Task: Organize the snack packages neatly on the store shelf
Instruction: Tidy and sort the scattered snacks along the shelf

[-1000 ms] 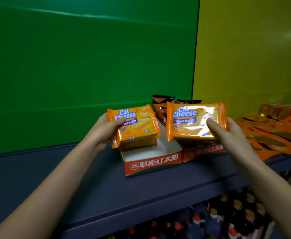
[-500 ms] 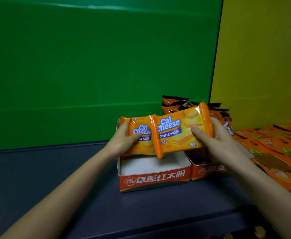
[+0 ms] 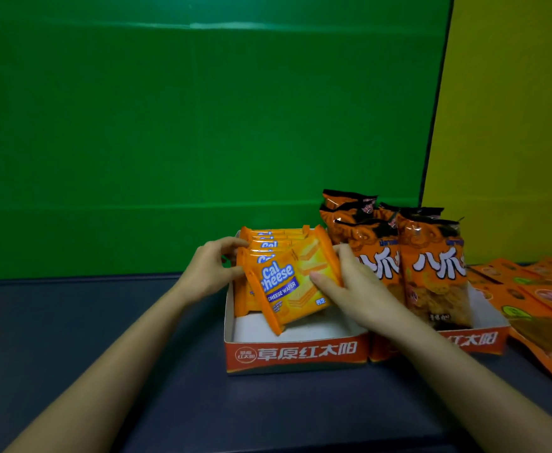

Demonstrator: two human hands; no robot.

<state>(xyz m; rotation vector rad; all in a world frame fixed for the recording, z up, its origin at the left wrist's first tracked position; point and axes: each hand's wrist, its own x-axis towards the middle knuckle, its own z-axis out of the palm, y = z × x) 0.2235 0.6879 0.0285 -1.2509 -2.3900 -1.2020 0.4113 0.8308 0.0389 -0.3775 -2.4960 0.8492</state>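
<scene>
Centre frame: my right hand (image 3: 353, 289) grips the tilted Cal Cheese wafer pack (image 3: 287, 289) by its right edge, inside the cardboard tray (image 3: 294, 354) on the shelf (image 3: 121, 354). My left hand (image 3: 207, 273) pinches the standing row (image 3: 268, 238) behind it. The pack looks light, slick and brittle, so I judge gentle edge holds safest.

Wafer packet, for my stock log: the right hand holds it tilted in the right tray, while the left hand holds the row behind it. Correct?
No, the tray is wrong. The head view shows the right hand holding the tilted wafer packet in the left tray, while the left hand holds the row behind it. The right tray holds tall snack bags.
</scene>
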